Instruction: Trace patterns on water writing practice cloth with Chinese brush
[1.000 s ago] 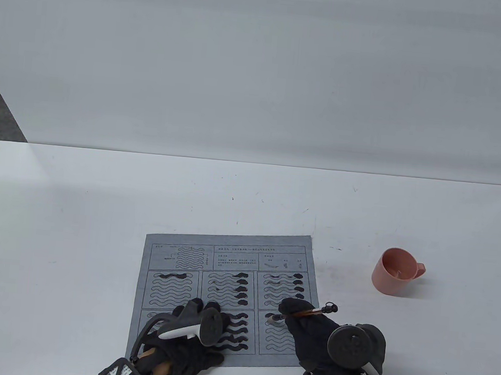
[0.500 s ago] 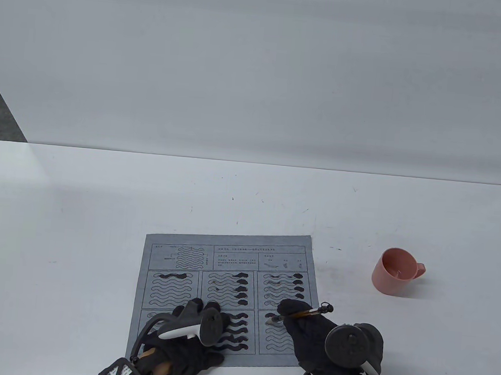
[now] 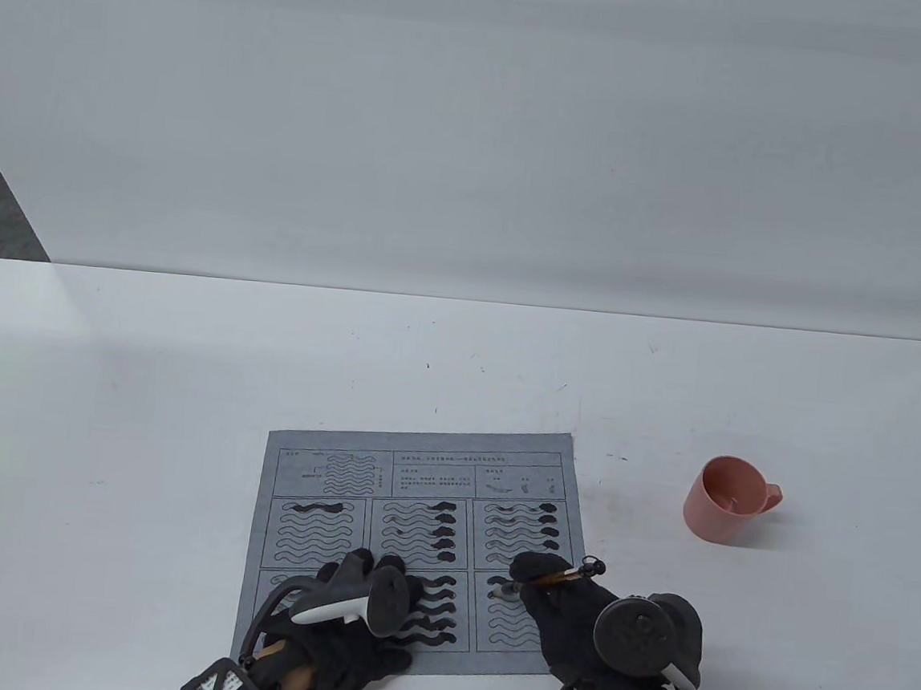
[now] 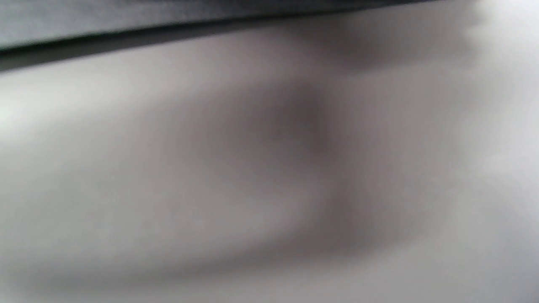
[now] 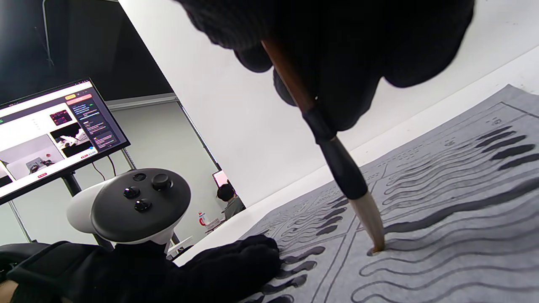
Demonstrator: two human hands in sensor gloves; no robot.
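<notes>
While the right hand [image 3: 566,612] grips the brush [image 5: 337,168] in its gloved fingers [image 5: 358,46], it has slid a little leftward since a second ago, and the dark wet stroke beneath its fingertips has grown longer. Slanting down from that hand, the brush sets its pale tip on a wavy line of the grey practice cloth [image 3: 417,470], which lies under and ahead of both hands. Just left, the left hand [image 3: 347,633] rests flat on the cloth, unmoved; the pink cup [image 3: 725,501] stands well off to the right hand's far right.
</notes>
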